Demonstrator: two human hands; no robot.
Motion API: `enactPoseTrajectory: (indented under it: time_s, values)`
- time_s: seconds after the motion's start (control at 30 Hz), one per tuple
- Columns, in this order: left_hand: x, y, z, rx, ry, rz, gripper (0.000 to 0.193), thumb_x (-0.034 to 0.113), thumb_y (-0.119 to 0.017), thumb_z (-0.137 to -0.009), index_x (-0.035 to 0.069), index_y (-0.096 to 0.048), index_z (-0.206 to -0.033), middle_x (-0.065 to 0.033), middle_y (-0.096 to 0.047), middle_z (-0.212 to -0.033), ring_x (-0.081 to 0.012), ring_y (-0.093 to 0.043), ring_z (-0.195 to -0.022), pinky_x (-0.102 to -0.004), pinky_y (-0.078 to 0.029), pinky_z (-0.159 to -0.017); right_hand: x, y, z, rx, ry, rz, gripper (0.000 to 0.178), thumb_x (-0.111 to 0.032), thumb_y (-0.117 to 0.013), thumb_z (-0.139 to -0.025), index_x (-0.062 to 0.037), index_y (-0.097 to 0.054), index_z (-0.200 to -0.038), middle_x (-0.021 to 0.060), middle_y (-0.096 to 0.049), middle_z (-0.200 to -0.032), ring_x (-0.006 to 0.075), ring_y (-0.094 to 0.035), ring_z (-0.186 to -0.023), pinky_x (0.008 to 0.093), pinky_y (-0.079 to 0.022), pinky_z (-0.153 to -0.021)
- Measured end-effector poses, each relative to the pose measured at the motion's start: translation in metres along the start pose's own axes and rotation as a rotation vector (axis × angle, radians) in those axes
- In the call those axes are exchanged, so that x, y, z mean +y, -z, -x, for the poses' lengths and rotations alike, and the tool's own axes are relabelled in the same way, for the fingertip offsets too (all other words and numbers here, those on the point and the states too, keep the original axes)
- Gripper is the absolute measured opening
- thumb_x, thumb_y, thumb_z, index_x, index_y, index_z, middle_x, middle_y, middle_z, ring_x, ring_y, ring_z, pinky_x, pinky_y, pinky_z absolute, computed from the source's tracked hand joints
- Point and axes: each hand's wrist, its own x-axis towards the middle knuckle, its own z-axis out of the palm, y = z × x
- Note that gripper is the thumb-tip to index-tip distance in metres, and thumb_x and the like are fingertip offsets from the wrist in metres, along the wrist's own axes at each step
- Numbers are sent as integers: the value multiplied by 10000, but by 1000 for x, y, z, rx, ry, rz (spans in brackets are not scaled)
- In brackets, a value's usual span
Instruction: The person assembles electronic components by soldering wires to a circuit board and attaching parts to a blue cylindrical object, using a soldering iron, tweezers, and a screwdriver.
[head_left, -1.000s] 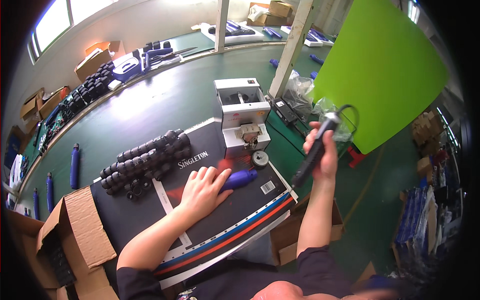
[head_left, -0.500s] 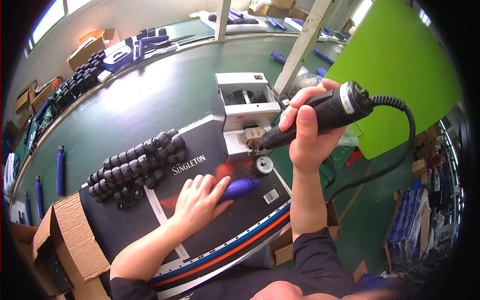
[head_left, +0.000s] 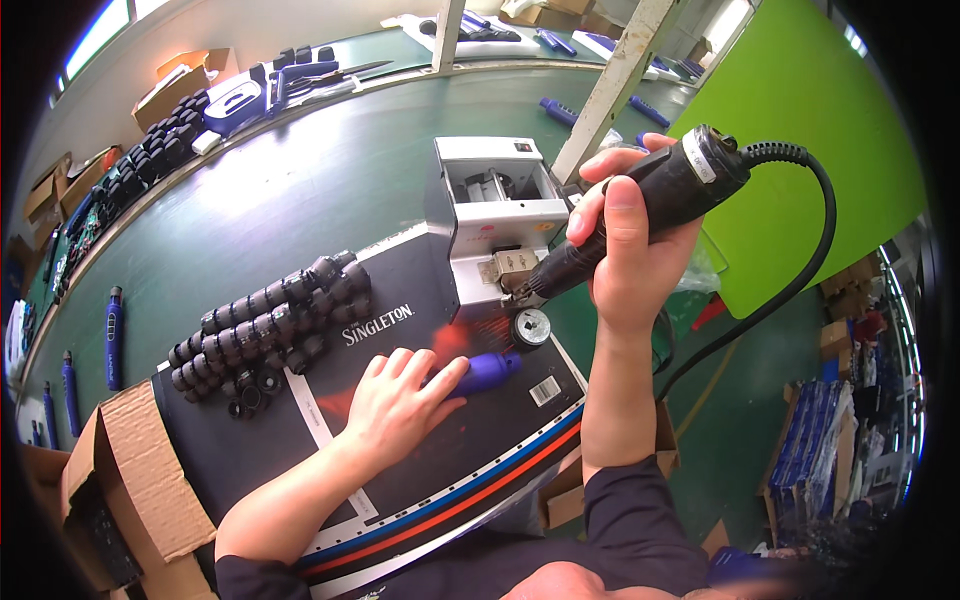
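In my right hand (head_left: 640, 265) is a black corded electric screwdriver (head_left: 690, 180), held at a slant with my fingers wrapped round its body. Its tip points down-left, at the front outlet of a white screw feeder (head_left: 512, 213); whether a screw is on the bit cannot be made out. My left hand (head_left: 395, 408) grips a blue tubular plastic handle (head_left: 490, 371) lying on the dark printed mat (head_left: 400, 490). Just beyond the handle's far end sits a small round container (head_left: 531, 327), below the feeder.
Stacked rows of black ring-shaped parts (head_left: 270, 320) lie at the mat's left. More blue handles (head_left: 114, 340) stand out at the far left of the green table. An open cardboard box (head_left: 150, 470) adjoins the mat's left edge. The screwdriver's cord (head_left: 815, 270) loops down on the right.
The screwdriver's rear end has risen slightly in my right hand, while its tip stays by the feeder outlet. The view has shifted a little; my left hand keeps its hold on the blue handle.
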Motion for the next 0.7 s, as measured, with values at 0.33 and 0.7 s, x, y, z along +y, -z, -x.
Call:
enactPoseTrajectory:
  time_s: [0.33, 0.7]
  values:
    - [-1, 2, -1, 35, 55, -27, 499, 332, -783, -864, 191, -644, -1322, -41, -592, -1022, -233, -571, -952, -376, -447, -803, -15, 2, 31, -64, -39, -20, 487, -97, -699, -969, -12, -399, -1342, 162, -660, -962, 141, -609, -603, 270, -525, -586]
    - [2, 4, -1, 10, 63, -46, 481, 333, -784, -855, 196, -675, -1303, -42, -604, -1064, -243, -571, -993, -394, -452, -842, -3, -2, 46, -51, -159, 16, 492, -141, -737, -956, -27, -425, -1319, 133, -634, -935, 150, -604, -605, 281, -527, -577]
